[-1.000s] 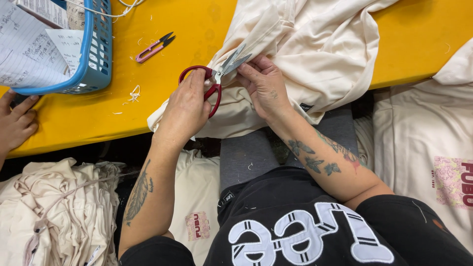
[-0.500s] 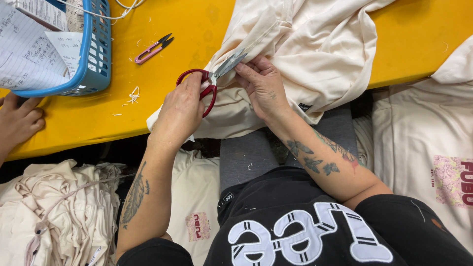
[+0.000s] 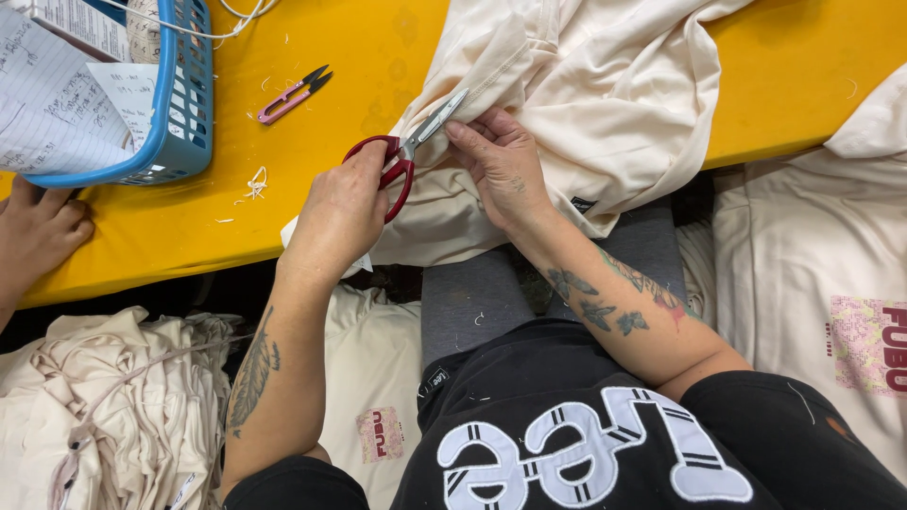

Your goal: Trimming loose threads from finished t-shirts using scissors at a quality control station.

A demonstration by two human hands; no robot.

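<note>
Nearest the camera, stacks of folded cream cotton garments (image 3: 123,406) are seen below the desk edge, with a further cream garment bearing a pink printed patch (image 3: 831,312) at the right. The left hand (image 3: 342,210) is positioned at the near edge of the yellow desk (image 3: 312,179), its fingers closed through the loops of a pair of red-handled steel scissors (image 3: 408,156). The blades are directed up and to the right, their tips touching a fold of the large cream fabric garment (image 3: 605,104), which is spread across the desk and hangs over its near edge. The right hand (image 3: 501,165) is placed just beside the blades, its fingers pinched on that fold. Farther off, small pink thread snips (image 3: 291,94) lie alone on the desk. At the far left, a blue plastic basket holding papers (image 3: 184,104) is noted, with another person's hand (image 3: 38,231) resting on the desk edge beneath it.
</note>
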